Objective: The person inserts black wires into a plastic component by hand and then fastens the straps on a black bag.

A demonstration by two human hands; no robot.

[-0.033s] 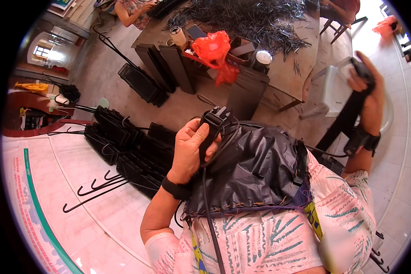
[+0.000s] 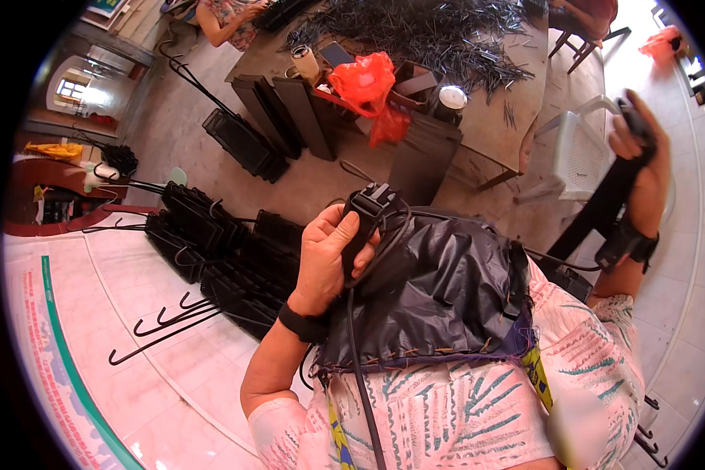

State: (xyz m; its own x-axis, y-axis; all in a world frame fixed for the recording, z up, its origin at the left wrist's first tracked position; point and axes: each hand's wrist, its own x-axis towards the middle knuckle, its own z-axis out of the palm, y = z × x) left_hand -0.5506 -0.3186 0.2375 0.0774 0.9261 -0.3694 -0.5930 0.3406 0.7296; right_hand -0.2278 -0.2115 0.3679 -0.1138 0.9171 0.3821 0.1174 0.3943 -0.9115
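My left hand [image 2: 321,254] is closed around a black plastic buckle [image 2: 374,200], its thumb pressed along the near side. A thin black cable [image 2: 356,345] loops past these fingers and runs down my front. Out to the right, my raised right hand [image 2: 644,160] grips a wide black strap [image 2: 591,210], which slants down toward my lap. The strap's upper end, dark and partly behind the fingers, is blurred. A shiny black apron [image 2: 439,290] covers my lap beneath the left hand. Black bands circle both wrists.
Black slatted pieces with hooked rods [image 2: 235,274] are heaped on the floor at left. Ahead stands a table [image 2: 493,145] bearing a pile of black strips [image 2: 423,39], a red plastic bag [image 2: 366,82] and a jar [image 2: 451,102]. A pale plastic chair [image 2: 580,153] stands at right. Two other people sit beyond.
My right hand has shifted slightly outward to the right, taking the black strap along. My left hand and the buckle have stayed in place.
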